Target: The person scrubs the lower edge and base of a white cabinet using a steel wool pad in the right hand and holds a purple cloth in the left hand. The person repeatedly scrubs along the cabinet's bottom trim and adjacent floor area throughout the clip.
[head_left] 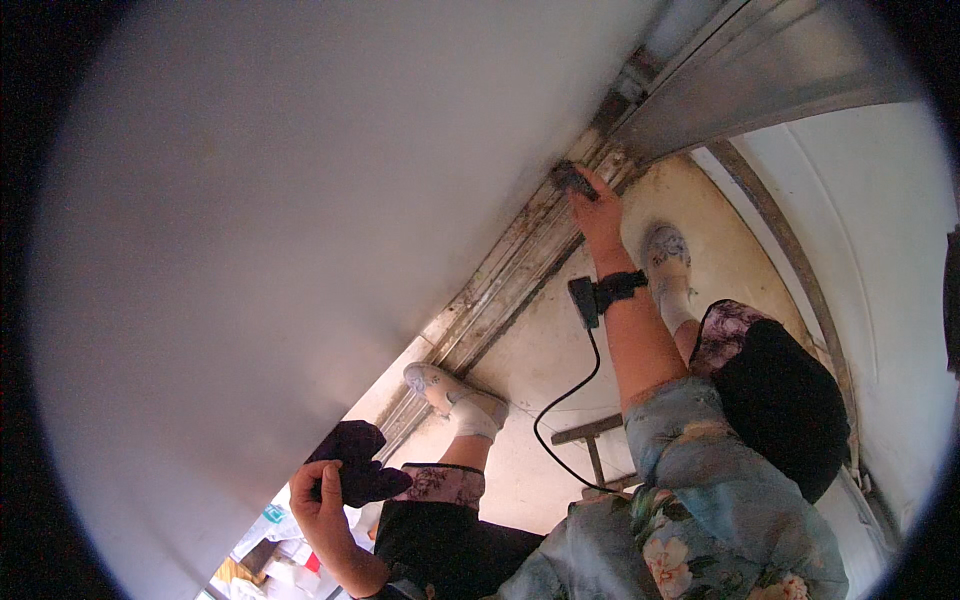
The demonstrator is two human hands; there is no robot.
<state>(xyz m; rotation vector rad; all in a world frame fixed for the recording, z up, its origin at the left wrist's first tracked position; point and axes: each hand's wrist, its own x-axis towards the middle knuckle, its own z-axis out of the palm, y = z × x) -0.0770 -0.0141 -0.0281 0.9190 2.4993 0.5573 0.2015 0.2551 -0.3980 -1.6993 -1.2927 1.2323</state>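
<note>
My right hand (598, 212) reaches forward and grips a small dark pad or wadded cloth (576, 180). That piece rests on the dirty metal sliding-door track (499, 279), close against the large pale door panel (247, 225). At the lower left, my left hand (321, 491) pinches a dark, crumpled cloth (364, 466) beside the panel's edge. The cloth hangs in loose folds in front of my knee. Grime and stains mark the grooves of the track.
My shoes (442, 386) stand apart, one across the track. A low stool frame (592, 435) shows under me. A wrist device (585, 300) trails a black cable (537, 420). A curved pale panel (862, 225) bounds the right; bags and papers (281, 559) lie lower left.
</note>
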